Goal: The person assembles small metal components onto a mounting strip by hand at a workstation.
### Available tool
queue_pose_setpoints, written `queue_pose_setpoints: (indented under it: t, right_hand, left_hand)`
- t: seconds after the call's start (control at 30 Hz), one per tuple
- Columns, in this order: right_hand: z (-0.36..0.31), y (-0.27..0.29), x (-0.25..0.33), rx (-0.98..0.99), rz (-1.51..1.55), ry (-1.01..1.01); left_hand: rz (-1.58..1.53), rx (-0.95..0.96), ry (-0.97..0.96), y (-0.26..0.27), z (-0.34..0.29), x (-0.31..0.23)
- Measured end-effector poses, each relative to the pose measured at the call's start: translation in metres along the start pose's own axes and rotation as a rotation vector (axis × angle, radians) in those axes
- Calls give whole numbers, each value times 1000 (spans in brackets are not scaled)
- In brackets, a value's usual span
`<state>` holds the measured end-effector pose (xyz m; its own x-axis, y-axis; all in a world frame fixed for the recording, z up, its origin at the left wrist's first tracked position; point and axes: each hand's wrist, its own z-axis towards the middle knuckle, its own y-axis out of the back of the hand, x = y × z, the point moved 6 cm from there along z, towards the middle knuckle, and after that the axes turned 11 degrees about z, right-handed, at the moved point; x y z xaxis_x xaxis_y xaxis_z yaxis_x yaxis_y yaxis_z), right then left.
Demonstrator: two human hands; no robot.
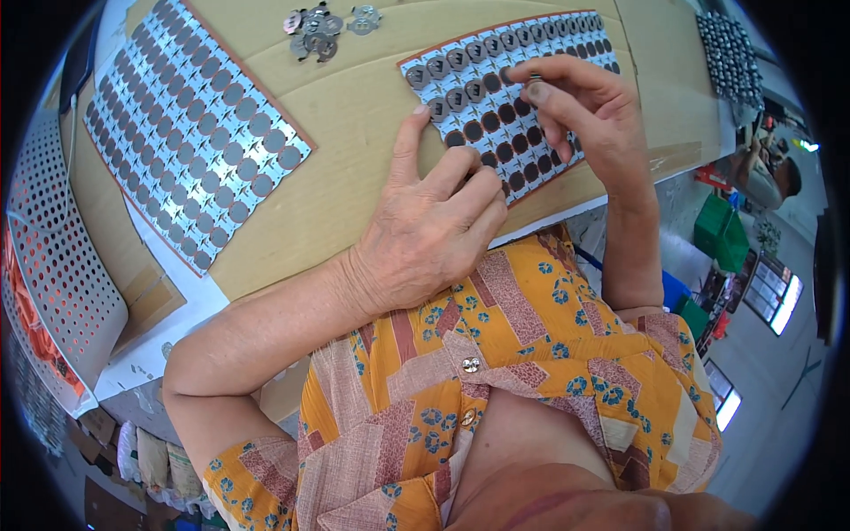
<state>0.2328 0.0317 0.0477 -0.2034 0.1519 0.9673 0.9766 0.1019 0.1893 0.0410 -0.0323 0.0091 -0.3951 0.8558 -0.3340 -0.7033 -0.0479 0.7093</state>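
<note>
Disc: a small grey metal disc (535, 81) sits pinched at the tips of the right hand (580, 111), just above the tray.
Tray: a flat board with rows of round holes (496, 97) lies on the cardboard-covered surface (354, 106); the far rows are filled with metal discs, the near rows show dark and empty.
Right hand fingers: thumb and forefinger (553, 69) closed on the disc, the other fingers curled loosely over the tray's right part.
Left hand: the left hand (429, 226) rests on the surface at the tray's near corner, forefinger stretched out and touching the tray edge, the rest half bent; it holds nothing that I can see.
Weight, as I judge it: very light, a thin stamped piece; a fingertip pinch carries it easily.
Stiffness: looks rigid metal, not likely to bend or break under a pinch.
Slip: smooth and shiny, so it could squirt out of the tips or flip; small enough to be lost if dropped.
Where to take hold: by the rim, between thumb and forefinger, keeping the face level so it drops flat into a hole.
Spare discs: a loose heap of the same metal pieces (319, 31) lies at the far side of the surface, well apart from both hands.
Second tray: another board (190, 133), fully filled, lies to the left.
Perforated sheet: a white sheet with holes (53, 257) hangs off the left edge.
</note>
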Motion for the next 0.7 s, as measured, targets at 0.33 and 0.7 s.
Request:
queue_pose_setpoints:
  t: [0.33, 0.7]
  right_hand:
    - [12, -11, 17, 204, -472, 323]
    - [20, -22, 30, 340, -667, 348]
  left_hand:
    - [29, 15, -14, -4, 8, -4]
    - [26, 6, -10, 0, 2, -3]
